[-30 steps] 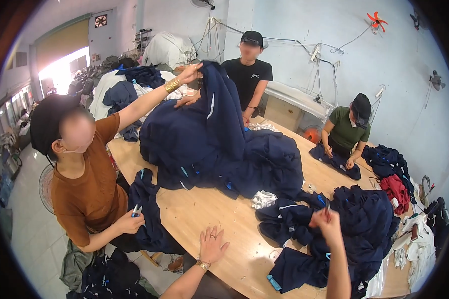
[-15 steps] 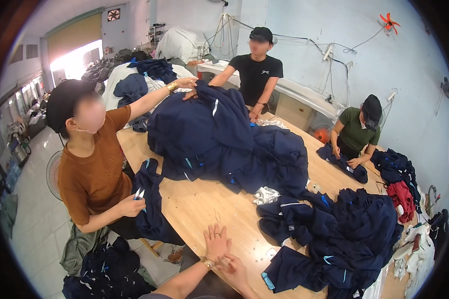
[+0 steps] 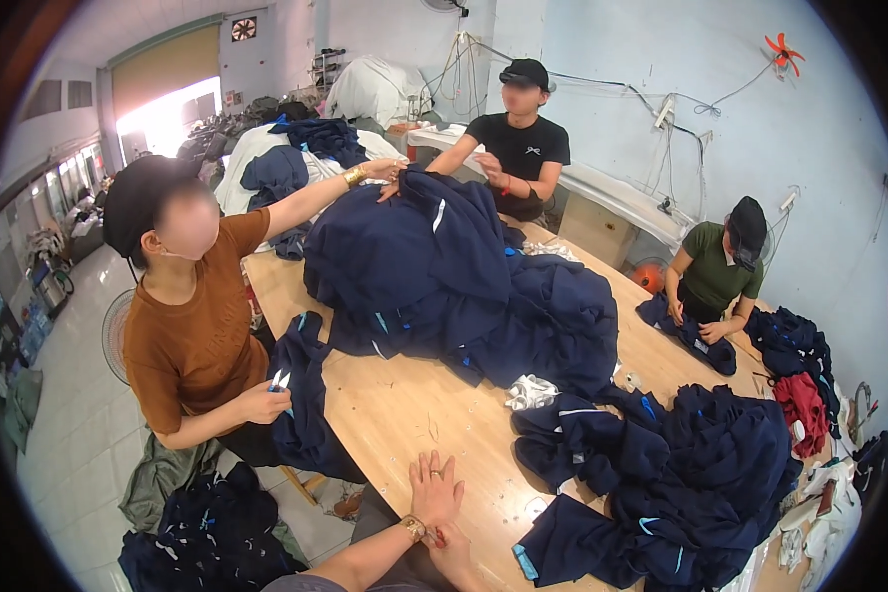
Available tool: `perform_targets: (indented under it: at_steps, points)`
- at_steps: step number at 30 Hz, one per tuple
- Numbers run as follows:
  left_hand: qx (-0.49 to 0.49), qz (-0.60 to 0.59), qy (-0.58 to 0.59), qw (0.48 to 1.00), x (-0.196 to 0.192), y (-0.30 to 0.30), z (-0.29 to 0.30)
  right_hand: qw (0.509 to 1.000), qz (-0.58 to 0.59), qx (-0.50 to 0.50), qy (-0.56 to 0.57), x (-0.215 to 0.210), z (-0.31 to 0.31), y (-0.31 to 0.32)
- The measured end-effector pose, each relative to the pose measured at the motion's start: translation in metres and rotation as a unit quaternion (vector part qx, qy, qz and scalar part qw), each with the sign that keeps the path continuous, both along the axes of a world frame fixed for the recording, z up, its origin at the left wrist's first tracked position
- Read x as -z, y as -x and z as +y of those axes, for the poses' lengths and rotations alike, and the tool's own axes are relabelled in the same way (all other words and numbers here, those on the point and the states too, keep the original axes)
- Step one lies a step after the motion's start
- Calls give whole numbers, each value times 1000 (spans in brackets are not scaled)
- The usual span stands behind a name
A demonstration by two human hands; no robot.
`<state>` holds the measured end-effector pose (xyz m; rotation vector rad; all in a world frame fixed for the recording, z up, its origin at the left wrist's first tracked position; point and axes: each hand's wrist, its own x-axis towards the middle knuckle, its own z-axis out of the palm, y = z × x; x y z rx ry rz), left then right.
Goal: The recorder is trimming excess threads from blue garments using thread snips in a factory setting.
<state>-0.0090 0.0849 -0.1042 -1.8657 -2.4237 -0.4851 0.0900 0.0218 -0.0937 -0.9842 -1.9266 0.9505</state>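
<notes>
My left hand (image 3: 437, 493) lies flat at the near edge of the wooden table (image 3: 365, 405), fingers spread, with a ring on one finger and a bracelet at the wrist. It holds nothing. Close beside that wrist, my right hand (image 3: 451, 555) is closed, its fingers curled in; a small reddish spot shows at them, too small to name. Right of my hands lies a heap of navy garments (image 3: 715, 464), with one navy piece (image 3: 562, 541) hanging toward me, edged in light blue.
A large navy garment pile (image 3: 414, 257) fills the table's middle. At left, a person in brown (image 3: 202, 316) holds small white-bladed snips (image 3: 281, 380). A person in black (image 3: 518, 148) stands behind the pile; another in green (image 3: 715, 266) handles navy cloth. Dark garments (image 3: 212, 533) lie on the floor.
My right hand has gone from loosely open across my left wrist to closed, slightly lower. The person in black has raised one hand off the pile. The whole view has shifted slightly.
</notes>
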Motion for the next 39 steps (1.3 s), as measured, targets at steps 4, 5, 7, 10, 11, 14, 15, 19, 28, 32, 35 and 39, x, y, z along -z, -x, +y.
perform_targets:
  at_steps: [4,5,7,10,11,14,15,19,28,32,35,39]
  points:
    - [12,-12,-4,1000,4,3,-5,998,38,-14,46,7,-12,-11]
    - [11,-18,-4,1000,6,3,-5,997,27,-19,64,10,-15,-15]
    - [16,-30,-5,999,8,4,0,994,16,2,107,14,-17,-21]
    - [14,-52,-7,999,2,7,5,989,7,66,134,12,-19,-29]
    - [18,-49,-10,999,2,8,8,987,-15,81,141,11,-18,-34]
    - [21,-33,-24,999,0,13,14,974,37,140,176,-1,-17,-45]
    - [20,-28,-30,999,1,13,13,971,50,151,177,-2,-16,-52]
    - [24,-40,-15,999,6,12,12,944,127,213,219,6,-17,-74]
    - [112,-133,19,985,-2,21,-14,890,177,268,325,5,-25,-98]
    - [399,-135,111,900,-19,-6,-60,874,191,294,335,3,-21,-97]
    - [433,4,101,896,-5,-21,-79,929,104,271,230,10,-25,-105]
    - [335,30,88,938,-17,-12,-33,964,-52,261,14,6,-27,-110]
